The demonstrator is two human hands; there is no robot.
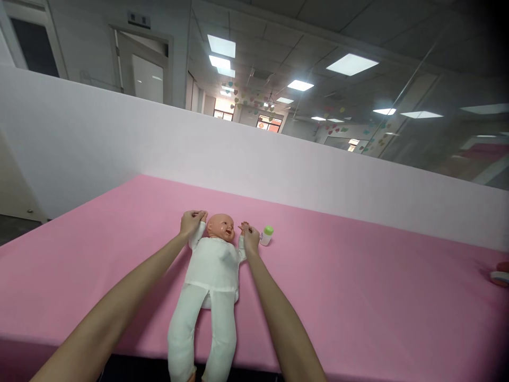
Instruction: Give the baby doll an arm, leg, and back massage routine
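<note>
A baby doll in a white top and white trousers lies on its back on the pink table, its head toward the far side and its feet past the near edge. My left hand is closed on the doll's hand left of its head. On the other side of the head, my right hand pinches the doll's other hand. Both doll arms are bent upward. Just right of my right hand stands a small white bottle with a green cap.
Behind the table runs a low white wall with glass above it. A partly visible red and white object sits at the table's far right. A doorway shows at the back left.
</note>
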